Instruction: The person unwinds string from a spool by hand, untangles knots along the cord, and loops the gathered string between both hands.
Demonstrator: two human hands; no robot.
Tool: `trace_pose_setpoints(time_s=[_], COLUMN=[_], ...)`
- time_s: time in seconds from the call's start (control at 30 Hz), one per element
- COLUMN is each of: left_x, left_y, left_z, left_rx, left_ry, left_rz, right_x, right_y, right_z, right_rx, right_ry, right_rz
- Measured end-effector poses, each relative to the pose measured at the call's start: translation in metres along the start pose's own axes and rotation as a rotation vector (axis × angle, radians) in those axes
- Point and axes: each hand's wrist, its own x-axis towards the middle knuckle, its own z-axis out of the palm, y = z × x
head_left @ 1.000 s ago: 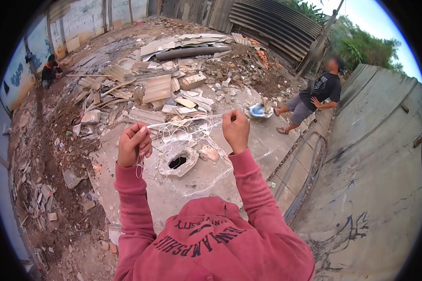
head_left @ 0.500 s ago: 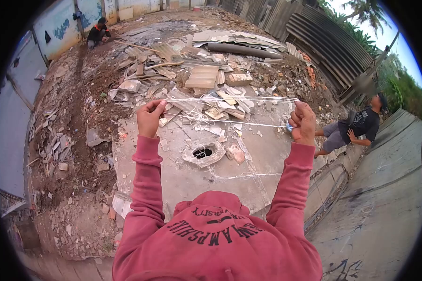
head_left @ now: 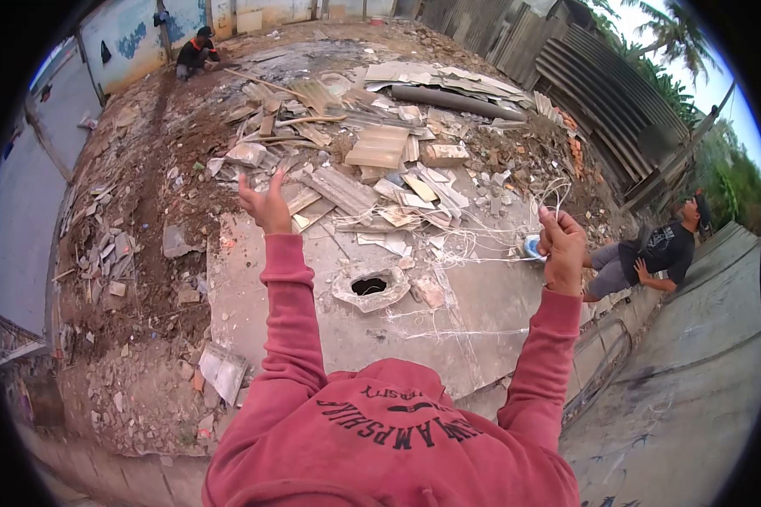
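Loops of thin white string [head_left: 473, 232] hang from my right hand [head_left: 564, 247], whose thumb and fingers are pinched on them. One loop sticks up above the fingertips. A blue and white spool [head_left: 532, 246] shows at the palm side of that hand. My left hand [head_left: 267, 205] is raised over the rubble with thumb and fingers spread, holding nothing I can see. Below the hands, a concrete slab [head_left: 313, 325] has a rough-edged hole [head_left: 369, 286]. More string lies or hangs across the slab in front of me; which parts touch it I cannot tell.
Broken corrugated sheets [head_left: 377, 147] and a grey pipe [head_left: 457, 102] lie on the rubble ahead. One person [head_left: 661, 250] stands on the right beside a concrete wall [head_left: 693, 338]. Another person [head_left: 196, 56] crouches at the far left. Corrugated metal fencing [head_left: 604, 93] borders the back right.
The string was stretched between both hands; my left hand has let go and opened. My right hand has moved slightly right and down, and the string now sags loosely from it.
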Motion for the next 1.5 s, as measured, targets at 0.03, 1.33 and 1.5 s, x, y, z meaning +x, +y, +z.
trace_pose_setpoints(time_s=[0.03, 1.33, 1.5], left_x=[-0.046, 0.069, 0.093], left_y=[0.044, -0.034, -0.069], left_z=[-0.001, 0.026, 0.042], left_rx=[-0.209, -0.489, -0.115], left_ry=[-0.341, -0.66, -0.955], left_rz=[0.293, -0.676, -0.402], right_x=[-0.007, -0.084, -0.102], right_y=[-0.009, -0.052, -0.063], right_z=[0.029, -0.359, -0.362], right_rx=[-0.159, -0.158, 0.323], right_ry=[-0.119, 0.859, 0.807], right_rz=[0.081, 0.18, 0.08])
